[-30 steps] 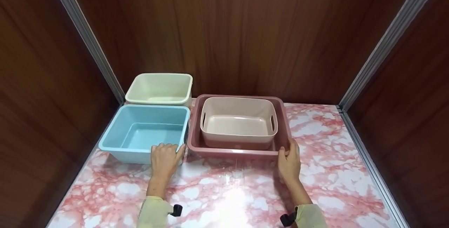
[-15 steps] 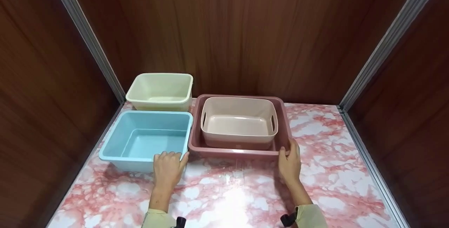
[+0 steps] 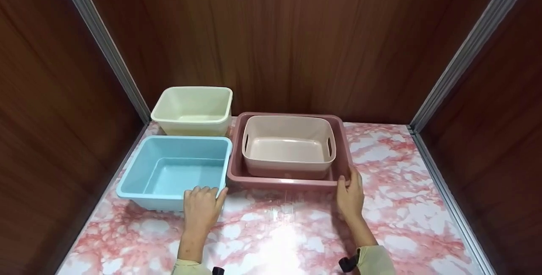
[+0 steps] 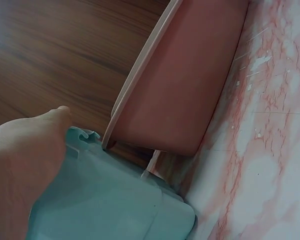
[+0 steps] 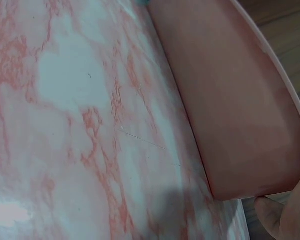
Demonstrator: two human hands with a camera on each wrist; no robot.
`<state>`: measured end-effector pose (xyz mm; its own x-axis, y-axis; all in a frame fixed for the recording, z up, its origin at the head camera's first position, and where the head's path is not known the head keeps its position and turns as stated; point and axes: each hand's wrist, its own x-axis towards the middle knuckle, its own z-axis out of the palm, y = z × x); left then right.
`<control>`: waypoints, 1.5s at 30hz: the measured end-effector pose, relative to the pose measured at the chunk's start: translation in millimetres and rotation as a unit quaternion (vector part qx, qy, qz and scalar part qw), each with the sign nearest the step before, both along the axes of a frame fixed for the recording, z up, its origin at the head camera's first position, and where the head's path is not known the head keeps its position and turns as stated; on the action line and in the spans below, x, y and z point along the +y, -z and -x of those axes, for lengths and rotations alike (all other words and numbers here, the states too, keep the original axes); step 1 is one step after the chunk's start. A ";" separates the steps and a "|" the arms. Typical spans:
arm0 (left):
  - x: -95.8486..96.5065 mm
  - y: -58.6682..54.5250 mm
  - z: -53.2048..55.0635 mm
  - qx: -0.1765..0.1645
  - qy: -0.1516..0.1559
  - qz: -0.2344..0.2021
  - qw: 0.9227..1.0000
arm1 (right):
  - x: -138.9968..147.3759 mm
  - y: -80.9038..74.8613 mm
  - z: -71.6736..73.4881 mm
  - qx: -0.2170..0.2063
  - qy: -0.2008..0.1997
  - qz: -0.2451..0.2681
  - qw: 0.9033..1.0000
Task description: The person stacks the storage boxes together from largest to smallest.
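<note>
The blue basin, its long axis running left to right, lay ahead and leftward of the left hand, the nearer, which gripped its near rim by the right corner. The right hand gripped the rose basin at its near right corner. Since one second earlier, the blue basin had drawn away from the cream tub.

Left of the frame's centre, I see a light blue bin; above it, a pale cream-green bin. Frame centre: beige-pink bin inside a dusty-rose tub. Desk: white, red-pink marbling. Wall panels: dark reddish-brown, wood-grained. Corner rails: grey. Sleeves, bottom edge: pale yellow.
</note>
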<state>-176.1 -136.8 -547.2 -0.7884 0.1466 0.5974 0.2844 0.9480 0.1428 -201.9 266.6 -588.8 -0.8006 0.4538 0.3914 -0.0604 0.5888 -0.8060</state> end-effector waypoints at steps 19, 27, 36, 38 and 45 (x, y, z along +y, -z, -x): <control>-2.0 -9.4 -7.5 -0.070 0.007 -0.054 0.996 | -4.8 -5.1 -2.1 -0.010 0.011 -0.008 1.000; -15.8 -22.4 -7.9 -0.094 0.027 -0.107 0.989 | -6.9 -16.9 -17.4 0.112 0.031 -0.080 0.990; -63.4 -52.7 -5.4 -0.138 0.027 -0.136 0.981 | -28.1 -43.4 -29.6 0.168 -0.051 -0.096 0.980; -75.7 -58.4 -2.7 -0.150 0.028 -0.133 0.979 | -34.3 -48.7 -32.7 0.169 -0.067 -0.097 0.978; -115.3 -78.1 12.6 -0.151 0.012 -0.091 0.984 | -59.2 -65.3 -35.9 0.184 -0.133 -0.112 0.967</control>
<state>-188.7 -252.1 -469.2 -0.9319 0.0795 0.3540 0.2249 0.8922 0.3917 -165.9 207.4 -523.6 -0.6658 0.1212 0.7362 -0.4920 0.6704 -0.5554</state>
